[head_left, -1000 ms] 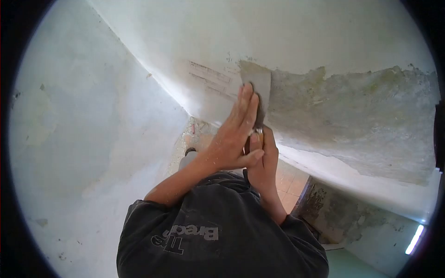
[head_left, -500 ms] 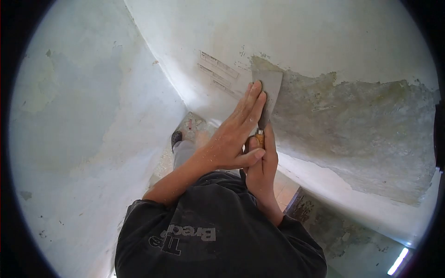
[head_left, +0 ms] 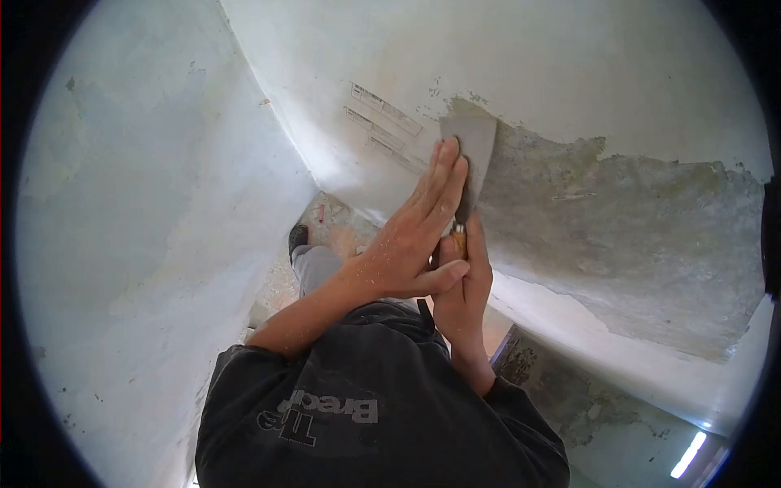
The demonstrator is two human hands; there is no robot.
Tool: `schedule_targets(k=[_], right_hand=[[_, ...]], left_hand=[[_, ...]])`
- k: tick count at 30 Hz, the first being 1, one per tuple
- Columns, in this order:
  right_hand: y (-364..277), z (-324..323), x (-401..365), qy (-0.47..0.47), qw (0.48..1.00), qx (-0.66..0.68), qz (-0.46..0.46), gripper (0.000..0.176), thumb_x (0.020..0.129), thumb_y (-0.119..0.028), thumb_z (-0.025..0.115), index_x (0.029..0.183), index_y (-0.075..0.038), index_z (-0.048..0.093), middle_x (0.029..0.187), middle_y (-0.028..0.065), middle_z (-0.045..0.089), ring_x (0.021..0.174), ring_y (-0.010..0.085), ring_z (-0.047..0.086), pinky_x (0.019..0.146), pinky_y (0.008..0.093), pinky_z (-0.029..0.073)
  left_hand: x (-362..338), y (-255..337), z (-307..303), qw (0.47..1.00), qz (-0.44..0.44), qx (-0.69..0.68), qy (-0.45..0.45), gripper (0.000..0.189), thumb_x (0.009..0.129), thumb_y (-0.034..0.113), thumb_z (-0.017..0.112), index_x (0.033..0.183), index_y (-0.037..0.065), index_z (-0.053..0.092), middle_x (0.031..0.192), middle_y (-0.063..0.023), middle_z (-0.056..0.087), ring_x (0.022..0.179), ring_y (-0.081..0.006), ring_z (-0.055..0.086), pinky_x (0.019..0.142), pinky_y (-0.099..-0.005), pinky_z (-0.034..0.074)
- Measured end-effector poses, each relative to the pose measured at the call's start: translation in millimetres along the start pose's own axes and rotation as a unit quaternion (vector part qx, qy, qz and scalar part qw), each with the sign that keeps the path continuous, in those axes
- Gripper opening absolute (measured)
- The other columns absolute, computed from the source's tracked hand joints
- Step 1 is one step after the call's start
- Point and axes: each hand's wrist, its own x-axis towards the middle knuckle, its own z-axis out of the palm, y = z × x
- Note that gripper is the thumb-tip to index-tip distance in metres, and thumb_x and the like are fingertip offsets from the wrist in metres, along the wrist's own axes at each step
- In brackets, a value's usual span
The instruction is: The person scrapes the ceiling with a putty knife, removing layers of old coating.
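Head view: the right hand is curled around the wooden handle of a scraper, whose wide blade lies against the wall at the far left end of a bare grey patch. Extended flat with fingers together, the left hand rests its fingertips on the blade, thumb reaching over the right hand. Printed marks show left of the blade.

The floor shows in a narrow strip left of the frame's centre, strewn with pale flakes and crumbs. A small reddish object lies among them near the wall corner, and just below it a dark shoe rests. Another tan bit of floor shows right of centre, lower down.
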Motion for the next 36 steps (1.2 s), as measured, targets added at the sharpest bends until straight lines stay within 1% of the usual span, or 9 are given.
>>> schedule_targets(k=[4, 8, 10, 13, 23, 26, 30, 34, 36], right_hand=[[-1.2, -3.2, -1.1, 0.005, 1.000, 0.026, 0.001, 0.047, 0.101, -0.016, 0.041, 0.141, 0.008, 0.033, 0.077, 0.0102, 0.055, 0.068, 0.0122, 0.050, 0.063, 0.0265, 0.041], [4.3, 0.0, -4.4, 0.009, 1.000, -0.003, -0.016, 0.047, 0.101, -0.016, 0.041, 0.140, 0.008, 0.033, 0.078, 0.0104, 0.055, 0.068, 0.0131, 0.050, 0.062, 0.0268, 0.040], [4.6, -0.9, -6.7, 0.013, 0.999, -0.013, -0.038, 0.047, 0.101, -0.016, 0.041, 0.140, 0.008, 0.033, 0.079, 0.0108, 0.054, 0.068, 0.0135, 0.050, 0.061, 0.0270, 0.040], [-3.3, -5.8, -5.1, 0.007, 1.000, -0.006, 0.029, 0.046, 0.100, -0.016, 0.040, 0.140, 0.007, 0.034, 0.079, 0.0123, 0.054, 0.067, 0.0136, 0.050, 0.060, 0.0276, 0.040], [-7.1, -6.5, 3.5, 0.025, 0.999, -0.031, 0.009, 0.043, 0.099, -0.015, 0.042, 0.137, 0.006, 0.040, 0.074, 0.0107, 0.054, 0.066, 0.0136, 0.049, 0.060, 0.0278, 0.041], [-8.9, -4.7, -2.9, 0.029, 0.995, -0.078, -0.057, 0.044, 0.099, -0.015, 0.042, 0.138, 0.006, 0.039, 0.075, 0.0117, 0.054, 0.066, 0.0147, 0.051, 0.061, 0.0275, 0.042], [-12.7, -11.5, -8.2, 0.011, 0.998, -0.058, 0.038, 0.045, 0.099, -0.014, 0.042, 0.138, 0.007, 0.037, 0.079, 0.0187, 0.056, 0.067, 0.0186, 0.054, 0.062, 0.0296, 0.043], [-4.8, -10.6, -7.7, 0.021, 0.998, -0.058, -0.030, 0.046, 0.098, -0.014, 0.043, 0.138, 0.009, 0.036, 0.078, 0.0208, 0.057, 0.065, 0.0188, 0.055, 0.061, 0.0306, 0.043], [-8.3, -16.0, -1.0, 0.020, 0.997, -0.068, -0.029, 0.046, 0.098, -0.014, 0.044, 0.138, 0.009, 0.037, 0.076, 0.0202, 0.057, 0.064, 0.0190, 0.055, 0.060, 0.0305, 0.043]], left_hand=[[-1.5, 0.8, 1.3, 1.000, -0.008, -0.020, -0.016, 0.093, 0.087, 0.046, 0.053, 0.149, -0.007, 0.009, 0.155, -0.0308, 0.002, 0.143, -0.0488, 0.006, 0.115, -0.0501, 0.015], [0.5, 1.1, 0.7, 0.999, 0.005, -0.028, 0.022, 0.093, 0.088, 0.047, 0.052, 0.149, -0.007, 0.008, 0.155, -0.0305, 0.002, 0.143, -0.0480, 0.006, 0.115, -0.0499, 0.015], [-4.2, 0.0, 0.2, 0.999, -0.012, -0.036, -0.038, 0.094, 0.089, 0.055, 0.042, 0.149, -0.007, 0.005, 0.155, -0.0317, -0.001, 0.144, -0.0457, 0.002, 0.116, -0.0481, 0.010], [0.0, -2.0, 2.4, 1.000, 0.003, -0.023, -0.010, 0.094, 0.088, 0.050, 0.051, 0.149, -0.006, 0.008, 0.155, -0.0301, 0.002, 0.143, -0.0481, 0.005, 0.115, -0.0502, 0.015], [2.7, -2.1, 6.8, 0.999, 0.009, -0.034, 0.008, 0.094, 0.087, 0.049, 0.052, 0.150, -0.005, 0.007, 0.155, -0.0307, 0.000, 0.143, -0.0496, 0.005, 0.115, -0.0508, 0.014], [-2.2, 0.9, 6.8, 0.997, 0.007, -0.067, 0.021, 0.094, 0.087, 0.048, 0.052, 0.150, -0.005, 0.007, 0.155, -0.0306, 0.000, 0.143, -0.0487, 0.005, 0.115, -0.0506, 0.014], [-6.3, 0.0, 13.3, 0.998, -0.015, -0.058, -0.013, 0.095, 0.089, 0.054, 0.044, 0.150, -0.005, 0.004, 0.155, -0.0309, -0.002, 0.144, -0.0468, 0.002, 0.116, -0.0497, 0.012], [-5.3, 4.7, 11.2, 0.997, -0.017, -0.073, -0.013, 0.095, 0.091, 0.060, 0.037, 0.150, -0.004, 0.001, 0.155, -0.0308, -0.004, 0.144, -0.0452, 0.001, 0.116, -0.0489, 0.010], [-0.5, 2.2, 11.8, 0.998, -0.005, -0.062, -0.004, 0.094, 0.090, 0.055, 0.043, 0.150, -0.005, 0.003, 0.155, -0.0309, -0.001, 0.144, -0.0466, 0.003, 0.116, -0.0494, 0.012]])
